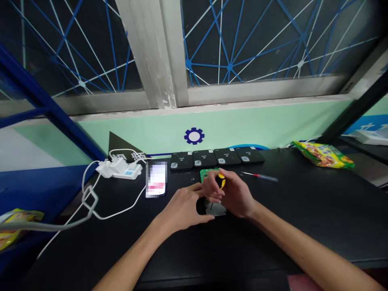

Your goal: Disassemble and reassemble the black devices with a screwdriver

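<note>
My right hand [233, 192] is closed around the yellow and black handle of a screwdriver [222, 180], held upright over an electronic device; the screwdriver's tip is hidden. On the black table, the device shows a green circuit board [205, 173] at its far end and a silvery plate [216, 208] nearer me. Thumb and fingers of my left hand [184, 206] hold the left side of the device, the thumb along its near edge. Both hands cover much of it. A few tiny dark pieces, perhaps screws, [192, 179] lie left of the board.
Several flat black boxes [182, 161] stand in a row along the wall. A thin red-and-clear screwdriver [266, 178] lies to the right, near a yellow-green snack bag [325, 154]. A phone [156, 180], a white power strip [127, 171] and loose white cables occupy the left.
</note>
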A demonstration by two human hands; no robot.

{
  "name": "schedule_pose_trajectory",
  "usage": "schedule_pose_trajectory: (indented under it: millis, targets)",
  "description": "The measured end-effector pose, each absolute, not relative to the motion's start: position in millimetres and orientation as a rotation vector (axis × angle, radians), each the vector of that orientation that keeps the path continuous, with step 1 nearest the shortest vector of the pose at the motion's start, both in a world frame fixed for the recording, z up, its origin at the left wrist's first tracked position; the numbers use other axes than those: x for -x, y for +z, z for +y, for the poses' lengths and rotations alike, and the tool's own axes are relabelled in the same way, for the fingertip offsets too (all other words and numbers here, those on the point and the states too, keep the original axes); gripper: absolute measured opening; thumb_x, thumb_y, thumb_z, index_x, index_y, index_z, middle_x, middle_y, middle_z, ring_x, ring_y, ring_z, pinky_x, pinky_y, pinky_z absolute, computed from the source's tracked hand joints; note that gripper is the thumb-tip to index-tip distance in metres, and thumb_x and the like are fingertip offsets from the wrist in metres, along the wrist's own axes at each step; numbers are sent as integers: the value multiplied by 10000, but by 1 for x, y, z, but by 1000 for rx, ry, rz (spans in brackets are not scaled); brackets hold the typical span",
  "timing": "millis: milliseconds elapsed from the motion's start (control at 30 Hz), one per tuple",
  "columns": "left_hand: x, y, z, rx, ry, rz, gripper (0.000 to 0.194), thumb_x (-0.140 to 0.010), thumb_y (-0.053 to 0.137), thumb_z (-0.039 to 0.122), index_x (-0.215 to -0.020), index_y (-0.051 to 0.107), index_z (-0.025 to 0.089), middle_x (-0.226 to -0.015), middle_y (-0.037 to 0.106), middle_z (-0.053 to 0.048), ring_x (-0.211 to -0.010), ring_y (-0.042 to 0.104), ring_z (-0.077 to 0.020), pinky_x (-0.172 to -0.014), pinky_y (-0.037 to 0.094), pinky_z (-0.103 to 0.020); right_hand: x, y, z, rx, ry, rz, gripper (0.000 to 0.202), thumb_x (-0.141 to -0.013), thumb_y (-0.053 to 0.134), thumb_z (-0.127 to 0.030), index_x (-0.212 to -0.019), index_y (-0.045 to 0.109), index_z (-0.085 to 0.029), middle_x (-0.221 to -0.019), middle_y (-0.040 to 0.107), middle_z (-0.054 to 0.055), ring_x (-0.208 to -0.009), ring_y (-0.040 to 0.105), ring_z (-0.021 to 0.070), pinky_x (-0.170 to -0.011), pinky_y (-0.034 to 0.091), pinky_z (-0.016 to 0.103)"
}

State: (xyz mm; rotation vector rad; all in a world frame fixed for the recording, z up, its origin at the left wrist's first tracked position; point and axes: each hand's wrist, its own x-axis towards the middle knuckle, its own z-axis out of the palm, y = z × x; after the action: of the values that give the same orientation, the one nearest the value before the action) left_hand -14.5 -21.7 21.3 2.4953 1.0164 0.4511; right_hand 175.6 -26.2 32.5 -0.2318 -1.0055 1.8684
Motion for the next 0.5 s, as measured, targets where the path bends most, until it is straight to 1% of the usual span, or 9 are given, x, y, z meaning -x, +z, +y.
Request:
schedule_pose_trajectory:
  millis: [100, 167, 300, 400, 500]
  targets:
    - [16, 17, -19, -2470, 475, 1042, 443, -794, 933, 375, -1193, 778, 257, -1196, 781, -54, -1081, 762, -302, -972, 589, -427, -167, 31, -24, 245, 1855, -1048, 500, -1054, 514, -527, -692, 589, -190, -629, 346, -20, -590, 274, 154, -556, 245, 306]
    - [16, 15, -18, -2457, 472, 1051, 423, -791, 937, 404, -1154, 787, 247, -1128, 793, -55, -1041, 766, -300, -941, 595, -422, -164, 31, -23, 279, 1819, -1090, 487, -1054, 513, -507, -695, 596, -188, -623, 341, -24, -584, 278, 151, -562, 244, 307]
    - [16, 16, -16, -2410, 445, 1037, 362, -793, 933, 409, -1088, 797, 250, -1090, 797, -42, -979, 768, -280, -865, 594, -387, -162, 28, -23, 306, 1763, -1123, 474, -1050, 511, -488, -698, 610, -186, -609, 343, -26, -578, 292, 150, -567, 256, 308]
    - [15, 16, -14, -2376, 441, 1047, 328, -779, 946, 408, -1027, 801, 249, -1029, 807, -30, -990, 762, -283, -873, 581, -385, -162, 25, -21, 288, 1769, -1115, 473, -1045, 510, -487, -695, 610, -185, -607, 352, -27, -566, 286, 145, -561, 258, 305]
    - [15, 14, -13, -2353, 444, 1061, 318, -773, 951, 412, -1004, 800, 254, -993, 809, -20, -1003, 757, -283, -873, 576, -387, -162, 23, -22, 289, 1769, -1119, 470, -1047, 503, -472, -692, 610, -182, -614, 371, -20, -570, 310, 146, -565, 269, 306]
